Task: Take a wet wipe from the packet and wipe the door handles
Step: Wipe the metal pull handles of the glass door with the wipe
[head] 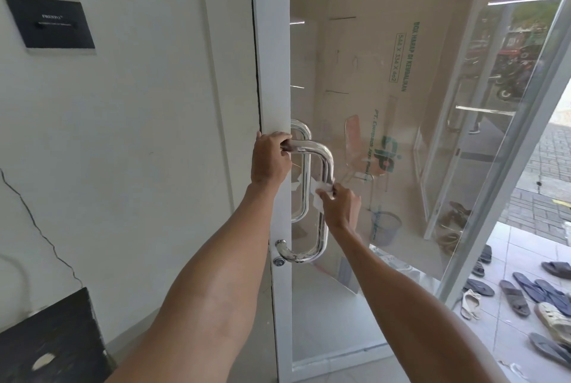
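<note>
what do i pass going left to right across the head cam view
black wall plate → left hand gripping the door handle → right hand pinching the wet wipe → mesh bin behind the glass → sandals

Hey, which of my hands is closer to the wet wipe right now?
Right. The right hand pinches the wet wipe against the upright bar of the door handle; the left hand grips its top bar, above and left of the wipe.
</note>
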The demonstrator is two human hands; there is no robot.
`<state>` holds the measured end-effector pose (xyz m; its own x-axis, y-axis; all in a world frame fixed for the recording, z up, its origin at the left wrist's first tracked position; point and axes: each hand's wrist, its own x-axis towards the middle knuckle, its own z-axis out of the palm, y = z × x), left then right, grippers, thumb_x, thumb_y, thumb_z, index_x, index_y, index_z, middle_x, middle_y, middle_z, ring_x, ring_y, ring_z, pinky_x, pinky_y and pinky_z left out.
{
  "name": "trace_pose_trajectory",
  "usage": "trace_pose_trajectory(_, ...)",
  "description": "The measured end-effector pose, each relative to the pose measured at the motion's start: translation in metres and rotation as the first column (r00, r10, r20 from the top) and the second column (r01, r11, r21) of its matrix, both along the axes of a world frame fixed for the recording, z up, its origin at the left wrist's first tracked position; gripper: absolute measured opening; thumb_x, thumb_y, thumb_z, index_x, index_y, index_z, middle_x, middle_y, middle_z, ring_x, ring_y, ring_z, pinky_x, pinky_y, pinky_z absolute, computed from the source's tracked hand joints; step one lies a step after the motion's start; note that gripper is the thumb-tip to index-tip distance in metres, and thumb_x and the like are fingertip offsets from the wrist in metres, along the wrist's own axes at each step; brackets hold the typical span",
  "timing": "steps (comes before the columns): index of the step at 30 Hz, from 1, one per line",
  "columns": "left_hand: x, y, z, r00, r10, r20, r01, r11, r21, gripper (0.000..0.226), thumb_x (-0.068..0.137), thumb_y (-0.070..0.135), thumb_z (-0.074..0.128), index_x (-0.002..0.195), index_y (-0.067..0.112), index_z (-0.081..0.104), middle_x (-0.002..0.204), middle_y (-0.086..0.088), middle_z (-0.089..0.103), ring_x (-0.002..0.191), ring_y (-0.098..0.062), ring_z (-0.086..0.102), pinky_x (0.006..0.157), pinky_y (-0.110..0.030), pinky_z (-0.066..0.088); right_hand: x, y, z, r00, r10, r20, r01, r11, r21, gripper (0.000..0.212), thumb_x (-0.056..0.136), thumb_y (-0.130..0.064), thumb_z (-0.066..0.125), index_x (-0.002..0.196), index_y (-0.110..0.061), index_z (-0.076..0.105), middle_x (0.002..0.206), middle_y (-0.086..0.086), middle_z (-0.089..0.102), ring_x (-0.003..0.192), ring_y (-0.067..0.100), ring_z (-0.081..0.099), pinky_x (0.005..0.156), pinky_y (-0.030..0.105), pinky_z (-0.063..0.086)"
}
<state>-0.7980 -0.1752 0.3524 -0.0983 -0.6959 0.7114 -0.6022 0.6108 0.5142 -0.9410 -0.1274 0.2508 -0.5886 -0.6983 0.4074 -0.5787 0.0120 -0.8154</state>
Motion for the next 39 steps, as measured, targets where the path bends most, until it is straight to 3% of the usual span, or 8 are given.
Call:
trace_pose_trajectory(7,-0.008,0.006,-0.001,0.999,0.030,-0.024,-0.031,0.999,-0.039,0.039,0.065,-0.014,0.056,0.093,0.009,0.070,0.086,0.003,0.073,0.084,-0.021,0.064,0.114,-0.038,0.025,-0.005,-0.002,-0.009,0.999,0.033,-0.007,-0.033,0.997,-0.070,0.024,0.083,-0.030,0.071,0.082,-0.007,0.071,0.081,0.008,0.074,0.068,0.024,0.065,0.067,0.037,0.055)
trace_pose_trajectory(10,-0.008,0.005,-0.002,0.999,0.045,0.006,-0.044,0.998,-0.049,0.037,0.065,-0.014,0.056,0.090,0.011,0.069,0.085,0.002,0.073,0.076,-0.018,0.060,0.111,-0.046,0.035,-0.008,0.003,-0.038,0.999,0.049,-0.007,-0.049,0.997,0.064,0.025,0.082,-0.029,0.073,0.074,-0.006,0.069,0.074,0.009,0.072,0.064,0.022,0.063,0.063,0.032,0.052)
trace_pose_trajectory(15,-0.007,0.002,-0.003,0.997,0.062,0.039,-0.060,0.997,-0.052,0.035,0.063,-0.012,0.053,0.084,0.012,0.068,0.081,0.002,0.071,0.074,-0.023,0.059,0.107,-0.045,0.039,-0.018,0.008,-0.068,0.995,0.089,0.042,-0.097,0.948,0.304,0.047,0.078,-0.023,0.079,0.048,-0.013,0.044,0.051,0.004,0.046,0.051,0.019,0.040,0.054,0.028,0.036)
trace_pose_trajectory(21,-0.011,-0.002,-0.007,0.996,0.086,0.005,-0.086,0.995,-0.056,0.035,0.064,-0.011,0.056,0.087,0.013,0.067,0.082,0.003,0.070,0.078,-0.024,0.062,0.114,-0.036,0.029,-0.016,0.004,-0.018,0.995,0.103,-0.008,-0.102,0.994,0.044,0.027,0.080,-0.033,0.072,0.072,-0.007,0.067,0.064,0.004,0.061,0.058,0.022,0.055,0.056,0.026,0.037)
trace_pose_trajectory(26,-0.016,-0.005,-0.016,0.996,0.086,-0.031,-0.088,0.993,-0.075,0.036,0.069,-0.011,0.058,0.096,0.012,0.066,0.097,0.001,0.070,0.088,-0.023,0.064,0.115,-0.037,0.025,-0.014,-0.004,0.001,0.996,0.088,-0.011,-0.089,0.991,-0.099,0.029,0.084,-0.037,0.067,0.083,-0.008,0.067,0.082,0.008,0.071,0.072,0.025,0.063,0.068,0.034,0.051)
trace_pose_trajectory(32,-0.015,-0.006,-0.018,0.997,0.075,-0.003,-0.075,0.988,-0.136,0.031,0.072,-0.009,0.060,0.096,0.010,0.064,0.098,0.001,0.069,0.087,-0.021,0.064,0.106,-0.030,0.037,-0.008,-0.007,-0.050,0.998,0.052,-0.019,-0.050,0.996,0.077,0.033,0.083,-0.037,0.071,0.094,-0.006,0.071,0.088,0.011,0.074,0.076,0.028,0.067,0.070,0.034,0.053)
trace_pose_trajectory(36,-0.011,-0.009,-0.019,0.997,0.060,0.043,-0.053,0.988,-0.142,0.030,0.075,-0.004,0.063,0.101,0.012,0.065,0.102,0.002,0.069,0.091,-0.020,0.063,0.094,-0.028,0.048,-0.011,-0.005,-0.069,0.995,0.070,0.068,-0.086,0.961,0.265,0.028,0.080,-0.030,0.077,0.072,-0.005,0.067,0.067,0.008,0.063,0.064,0.023,0.055,0.060,0.027,0.041)
trace_pose_trajectory(39,-0.011,-0.011,-0.018,0.997,0.062,0.037,-0.056,0.990,-0.132,0.034,0.076,-0.002,0.063,0.107,0.012,0.065,0.107,0.002,0.069,0.096,-0.019,0.063,0.092,-0.025,0.049,-0.018,-0.006,-0.067,0.990,0.116,0.085,-0.138,0.939,0.316,0.042,0.078,-0.024,0.078,0.052,-0.016,0.045,0.056,0.004,0.049,0.062,0.024,0.047,0.059,0.027,0.034)
